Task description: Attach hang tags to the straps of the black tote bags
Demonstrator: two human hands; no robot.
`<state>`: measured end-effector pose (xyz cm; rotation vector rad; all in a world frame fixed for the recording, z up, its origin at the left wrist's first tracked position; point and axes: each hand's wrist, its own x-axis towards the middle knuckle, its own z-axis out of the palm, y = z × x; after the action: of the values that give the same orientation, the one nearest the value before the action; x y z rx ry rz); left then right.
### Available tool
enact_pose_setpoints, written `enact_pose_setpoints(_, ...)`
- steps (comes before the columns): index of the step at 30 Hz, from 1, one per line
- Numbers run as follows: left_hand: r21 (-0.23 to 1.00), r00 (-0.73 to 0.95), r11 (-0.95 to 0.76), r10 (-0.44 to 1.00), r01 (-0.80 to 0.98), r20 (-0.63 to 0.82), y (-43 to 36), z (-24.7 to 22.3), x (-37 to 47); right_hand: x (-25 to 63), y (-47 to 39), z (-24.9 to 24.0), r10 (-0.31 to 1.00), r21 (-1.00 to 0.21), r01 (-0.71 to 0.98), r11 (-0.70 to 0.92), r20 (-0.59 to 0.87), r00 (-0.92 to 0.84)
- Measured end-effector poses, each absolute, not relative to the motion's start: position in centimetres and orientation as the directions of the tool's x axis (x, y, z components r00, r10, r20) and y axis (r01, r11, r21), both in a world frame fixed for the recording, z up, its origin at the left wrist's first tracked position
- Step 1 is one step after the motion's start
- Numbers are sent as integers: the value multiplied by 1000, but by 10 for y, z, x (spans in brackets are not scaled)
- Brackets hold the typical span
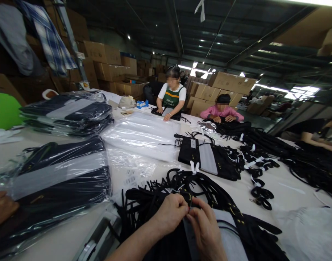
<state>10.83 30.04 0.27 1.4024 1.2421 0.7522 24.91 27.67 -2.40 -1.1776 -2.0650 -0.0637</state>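
Note:
Near the bottom centre, my left hand (173, 213) is closed in a pinch over a pile of black straps (209, 185) with gold-coloured metal bits. Beside it my right hand (205, 226) pinches too, its fingertips almost touching those of my left hand. Between them shows a thin pale string or tie; a small red spot is at the fingertips. What each hand grips is too small to make out. Under my hands lies a black fabric item with a grey panel (231, 232).
Plastic-wrapped black bundles (65, 174) lie at left, with another person's hand (3, 208) at the edge. Clear plastic bags (144, 134) cover the middle. A folded black item (198, 156) lies beyond my hands. People work across the white table (285, 188); cartons (103, 52) stand behind.

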Motion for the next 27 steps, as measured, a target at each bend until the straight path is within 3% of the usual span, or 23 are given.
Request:
enact_pose_setpoints(3,896,285,-65,956,440,-71,299,2,110,252,277,-19,636,-133,774,619,662,-396)
enact_pose_setpoints(6,789,340,-160,938,594,-65,300,2,108,252,276,-13,602,-126,721,681,656,-455)
enact_pose_setpoints(8,718,379,-220,923,660,-66,302,3,106,251,275,-10,650,-234,676,699,603,-463)
enact_pose_setpoints(11,671,427,-292,903,681,-41,303,3,103,245,273,-9,799,-517,614,596,454,-394)
enact_pose_setpoints(14,727,393,-291,919,622,32,301,-2,102,237,272,-13,953,-824,480,301,237,-190)
enact_pose_setpoints(16,786,308,-251,948,565,81,299,-8,100,232,274,-17,996,-950,299,90,83,-37)
enact_pose_setpoints(18,822,231,-230,965,521,123,297,-13,98,228,277,-21,996,-994,88,-65,-60,59)
enact_pose_setpoints(21,827,209,-309,949,470,236,294,-18,94,227,279,-22,971,-967,-148,-207,-221,90)
enact_pose_setpoints(27,747,278,-465,885,475,374,292,-11,93,229,277,-17,947,-913,-285,-291,-316,46)
